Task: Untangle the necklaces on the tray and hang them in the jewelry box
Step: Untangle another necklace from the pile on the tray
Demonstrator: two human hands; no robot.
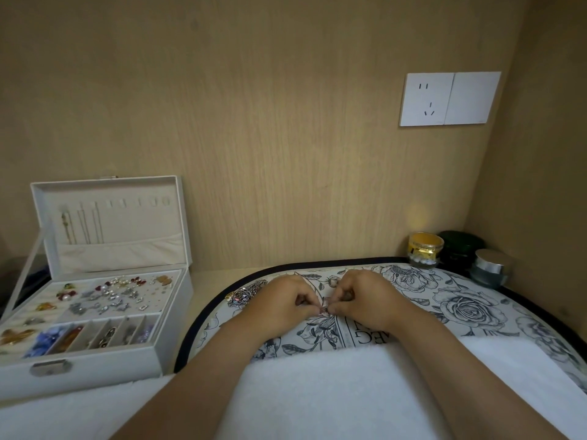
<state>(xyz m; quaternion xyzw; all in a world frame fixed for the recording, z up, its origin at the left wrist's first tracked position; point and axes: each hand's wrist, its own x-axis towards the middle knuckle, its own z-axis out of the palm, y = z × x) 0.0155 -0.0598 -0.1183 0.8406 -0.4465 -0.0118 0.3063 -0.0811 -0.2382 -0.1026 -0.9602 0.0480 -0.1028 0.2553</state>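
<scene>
Necklaces (246,293) are recorded as a tangled silver heap on the far-left part of the tray (190,331), just left of the left hand (286,300). The tray has a floral print and a dark rim, and is set on the counter (209,274) to the right of the jewelry box (95,366).

A small piece (324,309) is pinched over the middle of the tray between the fingers (309,308) of the left hand and those of the right hand (365,296). Both hands are curled, with fingertips meeting at the piece. The piece is too small to be identified.

The jewelry box is stood open with its lid upright. Hung chains (84,227) are seen on the leftmost hooks of the lid, and mixed small jewelry (111,293) is held in the lower compartments.

A white towel (317,392) is laid over the near edge of the tray, under the forearms. A gold jar (425,249), a dark green jar (460,246) and a silver-lidded jar (490,268) are grouped at the far right. A wall socket (449,98) is mounted on the wood panel above them.
</scene>
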